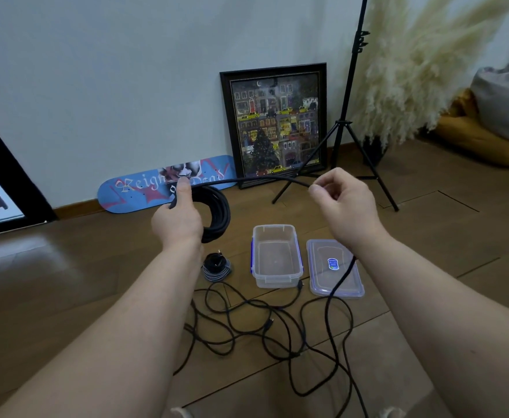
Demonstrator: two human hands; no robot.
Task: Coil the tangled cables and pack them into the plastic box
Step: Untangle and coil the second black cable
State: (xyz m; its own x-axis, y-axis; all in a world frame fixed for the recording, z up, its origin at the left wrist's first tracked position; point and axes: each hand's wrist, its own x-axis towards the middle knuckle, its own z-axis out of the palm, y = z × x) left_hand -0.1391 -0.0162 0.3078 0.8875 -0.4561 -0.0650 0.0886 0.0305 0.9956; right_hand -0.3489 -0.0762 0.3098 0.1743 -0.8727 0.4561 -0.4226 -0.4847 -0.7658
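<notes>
While both hands pinch black cable, plastic box bare inside.

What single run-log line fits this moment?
left hand: holds black coil | right hand: pinches cable | plastic box: open, nothing inside | lid: beside

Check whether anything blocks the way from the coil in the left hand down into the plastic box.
Nothing visible does. The plastic box stands open and looks empty, with its lid lying on the floor beside it. The black coil hangs from the left hand; its free length runs on to the right hand, so it is not fully wound.
</notes>
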